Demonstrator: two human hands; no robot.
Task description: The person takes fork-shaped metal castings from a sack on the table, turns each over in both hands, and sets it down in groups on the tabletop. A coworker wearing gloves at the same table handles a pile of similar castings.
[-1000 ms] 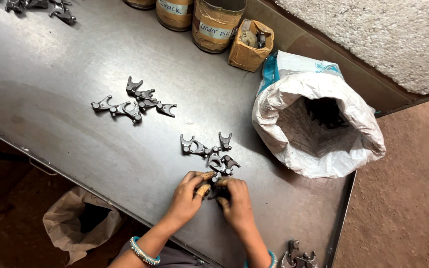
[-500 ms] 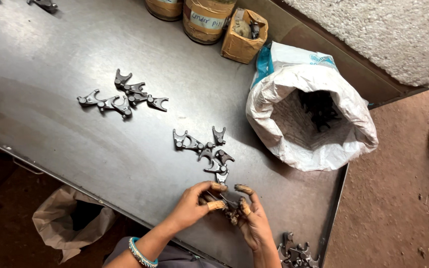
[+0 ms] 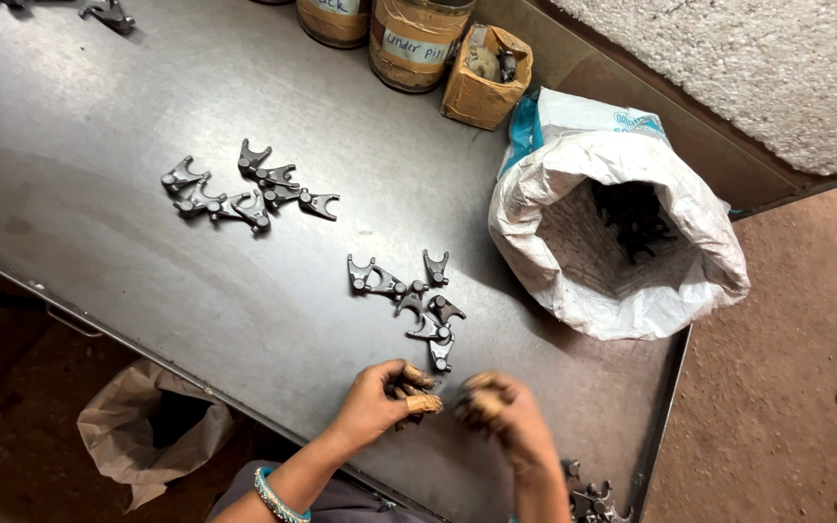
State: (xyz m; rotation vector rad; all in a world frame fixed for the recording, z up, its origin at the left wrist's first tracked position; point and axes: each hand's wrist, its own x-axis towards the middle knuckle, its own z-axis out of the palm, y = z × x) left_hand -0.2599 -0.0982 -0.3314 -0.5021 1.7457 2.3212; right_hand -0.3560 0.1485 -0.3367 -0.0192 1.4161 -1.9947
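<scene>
At bottom centre, the left hand (image 3: 380,392) pinches what seems a dark forked part; the right hand (image 3: 498,412) curls, contents unclear. Best to keep the grip firm just below the nearby forked-part cluster (image 3: 409,300).

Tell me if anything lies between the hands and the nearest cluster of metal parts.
Nothing visible does. The left hand and right hand sit just below the nearest cluster, with only bare table between them.

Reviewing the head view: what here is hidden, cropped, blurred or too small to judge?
- Right hand: motion-blurred; grip unclear.
- Left hand: curled fingers hide whatever it holds.
- Sack: dark contents in shadow, shapes unreadable.
- Forked metal parts beside the table: cut by bottom edge.
- Cardboard box: contents too small.
</scene>
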